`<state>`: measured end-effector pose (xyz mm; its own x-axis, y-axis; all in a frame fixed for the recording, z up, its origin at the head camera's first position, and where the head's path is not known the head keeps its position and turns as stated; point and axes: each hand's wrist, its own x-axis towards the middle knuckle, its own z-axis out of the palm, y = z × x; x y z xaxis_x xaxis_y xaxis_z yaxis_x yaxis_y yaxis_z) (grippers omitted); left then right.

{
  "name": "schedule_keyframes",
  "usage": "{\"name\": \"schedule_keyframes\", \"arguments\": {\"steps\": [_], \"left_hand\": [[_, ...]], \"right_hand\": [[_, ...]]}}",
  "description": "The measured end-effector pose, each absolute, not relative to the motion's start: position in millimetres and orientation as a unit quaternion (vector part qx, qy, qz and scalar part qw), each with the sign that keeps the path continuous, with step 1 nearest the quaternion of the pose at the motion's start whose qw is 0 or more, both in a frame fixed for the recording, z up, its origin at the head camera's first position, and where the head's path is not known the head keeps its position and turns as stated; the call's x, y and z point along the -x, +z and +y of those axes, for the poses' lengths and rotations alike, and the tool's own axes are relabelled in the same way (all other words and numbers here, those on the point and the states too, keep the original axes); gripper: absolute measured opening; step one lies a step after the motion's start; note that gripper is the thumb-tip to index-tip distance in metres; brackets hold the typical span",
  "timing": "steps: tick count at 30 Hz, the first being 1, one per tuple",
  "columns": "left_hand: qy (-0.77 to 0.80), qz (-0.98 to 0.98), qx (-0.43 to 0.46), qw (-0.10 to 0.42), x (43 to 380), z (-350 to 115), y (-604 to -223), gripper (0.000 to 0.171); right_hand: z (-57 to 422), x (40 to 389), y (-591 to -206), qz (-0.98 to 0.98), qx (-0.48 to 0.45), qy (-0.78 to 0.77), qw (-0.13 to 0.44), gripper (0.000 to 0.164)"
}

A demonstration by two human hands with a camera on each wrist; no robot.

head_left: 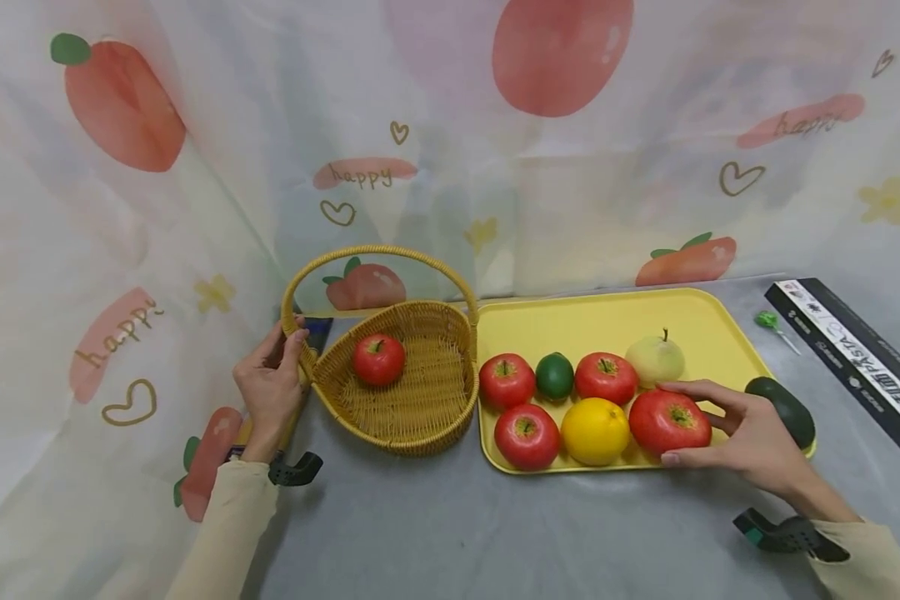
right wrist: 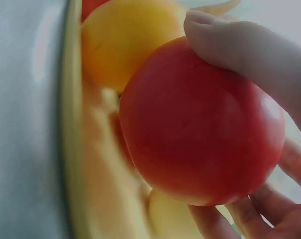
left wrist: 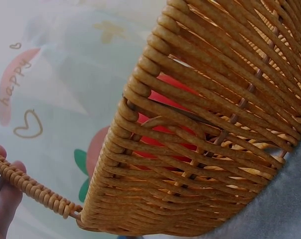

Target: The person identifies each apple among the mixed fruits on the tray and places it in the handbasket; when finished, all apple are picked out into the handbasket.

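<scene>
Basket: it is on the desk, with its handle arching above; one smaller apple lies inside, toward the left wall.
Left hand: at the left side of the basket, thumb and fingers pinching the lower part of the handle.
Right hand: well to the right of the basket, thumb and fingers curved around the big apple.
Big apple: right of the basket, at the near edge of the yellow tray, just beside the yellow fruit; whether it is lifted, I cannot tell.
Apple risk: I judge the skin smooth and the fruit wide, so a weak grip could let it slip and knock the yellow fruit.
Basket risk: a one-sided pull on the handle could tip the basket, and the smaller apple might roll.
Hidden parts: the basket's weave partly covers its apple in the left wrist view, where the left hand is also cut off; a dark blue thing left of the basket is too covered to name.
</scene>
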<state>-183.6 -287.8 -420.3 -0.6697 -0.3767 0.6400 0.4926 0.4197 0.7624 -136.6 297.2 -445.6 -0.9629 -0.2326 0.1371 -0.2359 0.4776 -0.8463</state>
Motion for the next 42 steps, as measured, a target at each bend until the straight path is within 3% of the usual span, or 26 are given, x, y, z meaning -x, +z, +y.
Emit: {"name": "schedule_keyframes", "arguments": {"steps": [15, 24, 35, 42], "left_hand": [[-0.534, -0.740, 0.042, 0.407, 185.4, -287.8, -422.8, 0.034], [-0.527, -0.740, 0.038, 0.416, 184.2, -287.2, -422.7, 0.033], [-0.544, -0.728, 0.046, 0.415, 187.3, -286.6, -421.9, 0.032], [-0.544, -0.730, 0.038, 0.412, 185.7, -286.2, -420.2, 0.030]], "right_hand": [[260.5, 154.0, -399.2, -0.836, -0.213, 0.505, 0.015, 0.079], [218.8, 170.2, -389.9, -0.795, -0.272, 0.543, -0.011, 0.078], [160.1, 184.0, -383.7, -0.741, -0.275, 0.607, -0.078, 0.075], [123.0, 187.2, -379.7, -0.735, -0.301, 0.602, -0.085, 0.076]]}}
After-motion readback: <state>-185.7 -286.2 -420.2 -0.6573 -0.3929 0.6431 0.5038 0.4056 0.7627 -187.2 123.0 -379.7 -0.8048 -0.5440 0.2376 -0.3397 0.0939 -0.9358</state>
